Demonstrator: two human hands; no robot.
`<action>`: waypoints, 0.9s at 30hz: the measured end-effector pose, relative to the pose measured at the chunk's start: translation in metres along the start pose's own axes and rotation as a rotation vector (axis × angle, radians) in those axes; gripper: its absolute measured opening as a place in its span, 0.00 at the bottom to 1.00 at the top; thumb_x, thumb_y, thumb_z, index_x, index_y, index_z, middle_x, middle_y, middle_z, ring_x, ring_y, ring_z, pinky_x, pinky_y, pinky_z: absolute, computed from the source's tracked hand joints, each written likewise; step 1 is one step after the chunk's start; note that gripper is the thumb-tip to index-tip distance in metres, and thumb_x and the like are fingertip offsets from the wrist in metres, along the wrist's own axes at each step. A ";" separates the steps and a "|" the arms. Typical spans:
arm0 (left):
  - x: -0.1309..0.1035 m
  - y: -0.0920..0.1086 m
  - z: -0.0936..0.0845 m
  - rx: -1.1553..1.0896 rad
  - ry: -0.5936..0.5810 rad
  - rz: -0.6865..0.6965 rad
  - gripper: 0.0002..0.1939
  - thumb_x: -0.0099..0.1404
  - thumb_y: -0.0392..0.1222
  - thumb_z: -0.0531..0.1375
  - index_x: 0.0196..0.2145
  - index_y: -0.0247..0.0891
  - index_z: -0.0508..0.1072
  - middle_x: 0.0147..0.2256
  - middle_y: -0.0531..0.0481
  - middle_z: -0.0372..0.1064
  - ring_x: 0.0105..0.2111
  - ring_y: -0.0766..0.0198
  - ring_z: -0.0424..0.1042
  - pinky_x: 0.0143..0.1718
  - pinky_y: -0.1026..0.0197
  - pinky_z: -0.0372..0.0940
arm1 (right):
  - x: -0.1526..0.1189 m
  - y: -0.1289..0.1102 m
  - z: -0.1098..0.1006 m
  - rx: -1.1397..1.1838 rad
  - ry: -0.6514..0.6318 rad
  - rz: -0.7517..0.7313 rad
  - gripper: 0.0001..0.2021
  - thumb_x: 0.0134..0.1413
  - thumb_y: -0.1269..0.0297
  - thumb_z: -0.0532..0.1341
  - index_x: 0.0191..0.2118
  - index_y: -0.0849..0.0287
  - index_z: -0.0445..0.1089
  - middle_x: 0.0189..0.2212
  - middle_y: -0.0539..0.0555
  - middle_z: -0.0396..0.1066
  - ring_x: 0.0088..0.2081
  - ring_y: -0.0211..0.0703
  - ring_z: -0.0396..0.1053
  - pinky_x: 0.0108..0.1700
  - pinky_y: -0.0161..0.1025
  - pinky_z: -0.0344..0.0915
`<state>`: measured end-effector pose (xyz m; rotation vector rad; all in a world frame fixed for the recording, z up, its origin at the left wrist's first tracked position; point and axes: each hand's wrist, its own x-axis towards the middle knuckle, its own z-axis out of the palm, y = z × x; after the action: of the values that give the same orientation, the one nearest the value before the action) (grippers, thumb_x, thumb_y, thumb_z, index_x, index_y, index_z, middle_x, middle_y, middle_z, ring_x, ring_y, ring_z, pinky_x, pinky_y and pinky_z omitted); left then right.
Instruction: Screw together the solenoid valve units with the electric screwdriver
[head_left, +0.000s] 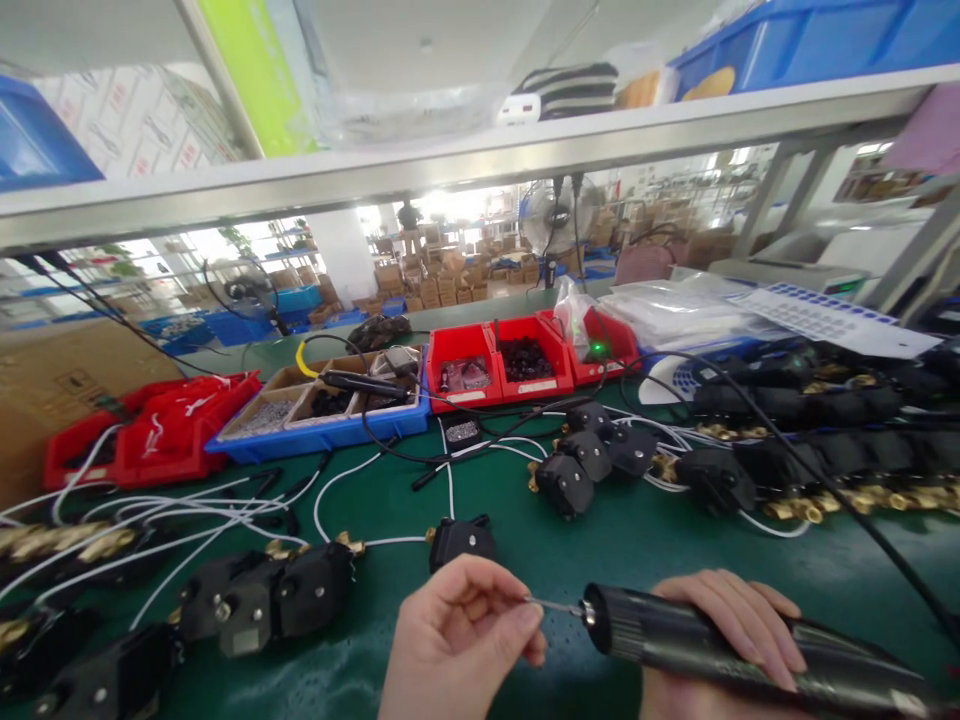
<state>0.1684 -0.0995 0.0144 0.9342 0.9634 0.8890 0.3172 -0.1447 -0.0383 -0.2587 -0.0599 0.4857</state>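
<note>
Lying across the front right, a black electric screwdriver point(690, 630) is gripped by my right hand point(735, 620), whose fingers wrap over its body. Its thin metal bit point(559, 605) points left. At the bit's tip, the thumb and index finger of my left hand point(469, 630) are pinched together; whether a small part is between them too is hidden. Just behind my left hand sits a black boxy unit point(461, 542) with a brass fitting and white cable. More such black units point(262, 595) stand to the left on the green work surface point(397, 510).
Red bins point(525, 360) of small parts stand at the back, beside a blue tray point(322, 435) with compartments. Rows of black units with brass fittings point(855, 500) fill the right side. White cables point(187, 510) sprawl at left. A shelf point(450, 160) spans overhead.
</note>
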 end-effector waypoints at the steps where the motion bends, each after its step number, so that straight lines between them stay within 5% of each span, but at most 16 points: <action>1: 0.000 0.000 0.001 -0.012 -0.003 0.004 0.19 0.44 0.46 0.77 0.27 0.33 0.74 0.23 0.51 0.71 0.23 0.66 0.71 0.28 0.64 0.70 | 0.002 0.001 -0.001 0.011 0.014 -0.048 0.07 0.47 0.77 0.60 0.30 0.60 0.61 0.18 0.39 0.45 0.15 0.23 0.45 0.25 0.18 0.63; 6: 0.001 -0.001 0.001 -0.034 -0.015 -0.006 0.19 0.45 0.45 0.77 0.27 0.33 0.74 0.23 0.51 0.71 0.23 0.65 0.72 0.28 0.64 0.70 | 0.006 0.006 -0.001 0.033 0.088 0.026 0.12 0.42 0.79 0.63 0.31 0.61 0.61 0.20 0.39 0.43 0.17 0.25 0.37 0.27 0.19 0.64; 9: 0.004 -0.002 -0.001 -0.016 -0.027 -0.022 0.19 0.45 0.45 0.76 0.27 0.32 0.74 0.23 0.51 0.71 0.23 0.65 0.72 0.28 0.64 0.70 | 0.003 0.008 0.002 -0.038 0.090 -0.115 0.11 0.42 0.76 0.64 0.29 0.61 0.60 0.21 0.39 0.36 0.20 0.27 0.28 0.22 0.19 0.59; 13: 0.006 -0.006 -0.010 0.042 0.006 0.020 0.19 0.48 0.48 0.75 0.29 0.33 0.75 0.24 0.49 0.72 0.25 0.63 0.72 0.29 0.63 0.70 | 0.002 0.008 0.011 -0.185 0.063 -0.082 0.14 0.43 0.71 0.67 0.27 0.60 0.58 0.24 0.40 0.32 0.22 0.29 0.25 0.22 0.20 0.57; 16: 0.005 -0.009 -0.029 0.148 0.074 0.119 0.17 0.52 0.50 0.72 0.29 0.34 0.75 0.24 0.49 0.71 0.25 0.63 0.72 0.31 0.63 0.71 | 0.009 0.007 0.013 -0.186 0.087 -0.152 0.27 0.32 0.55 0.76 0.26 0.60 0.57 0.25 0.39 0.32 0.23 0.28 0.25 0.22 0.20 0.54; 20: 0.004 -0.013 -0.064 0.381 0.129 0.334 0.12 0.59 0.48 0.68 0.28 0.36 0.75 0.26 0.50 0.71 0.25 0.64 0.71 0.29 0.65 0.69 | 0.021 0.002 -0.007 -0.263 0.017 -0.027 0.37 0.16 0.36 0.75 0.26 0.59 0.58 0.23 0.40 0.35 0.22 0.29 0.33 0.22 0.26 0.55; 23: 0.007 -0.016 -0.079 0.633 -0.014 0.513 0.05 0.63 0.41 0.65 0.29 0.38 0.76 0.27 0.51 0.72 0.27 0.66 0.72 0.30 0.69 0.68 | 0.031 -0.003 -0.027 -0.320 -0.070 -0.034 0.34 0.24 0.33 0.72 0.27 0.58 0.64 0.19 0.42 0.42 0.20 0.30 0.42 0.24 0.29 0.57; 27: 0.013 -0.032 -0.071 0.821 -0.375 0.643 0.07 0.64 0.33 0.59 0.36 0.38 0.78 0.31 0.47 0.75 0.31 0.66 0.74 0.34 0.69 0.68 | 0.047 -0.014 -0.027 -0.444 -0.151 0.048 0.36 0.21 0.27 0.68 0.25 0.58 0.65 0.15 0.41 0.43 0.17 0.29 0.43 0.20 0.31 0.54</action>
<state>0.1127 -0.0819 -0.0379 2.1139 0.6908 0.7847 0.3684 -0.1408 -0.0613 -0.6592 -0.3117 0.5363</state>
